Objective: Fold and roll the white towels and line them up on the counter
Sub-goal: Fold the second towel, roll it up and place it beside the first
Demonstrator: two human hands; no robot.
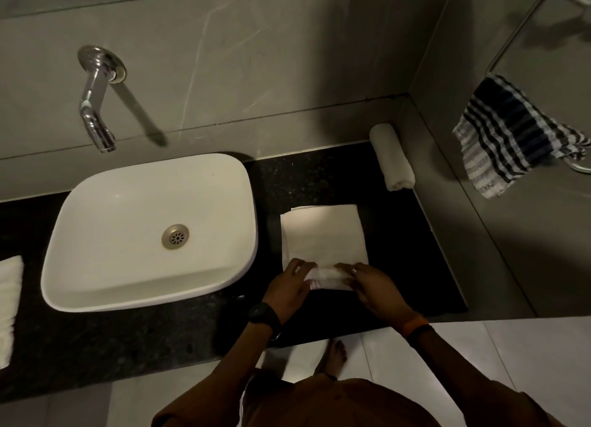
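Observation:
A folded white towel (323, 235) lies flat on the black counter (406, 250), right of the sink. Its near end is curled into a short roll under my fingers. My left hand (289, 287) grips the left side of that roll and my right hand (372, 286) grips the right side. One finished rolled white towel (391, 156) rests at the back right, against the side wall. More white towel (9, 308) lies on the counter at the far left edge of the view.
A white basin (105, 222) with a metal drain fills the counter's middle, under a chrome wall tap (96, 100). A dark checked cloth (511, 139) hangs from a metal ring on the right wall. Pale floor tiles and my bare foot (332, 356) show below the counter edge.

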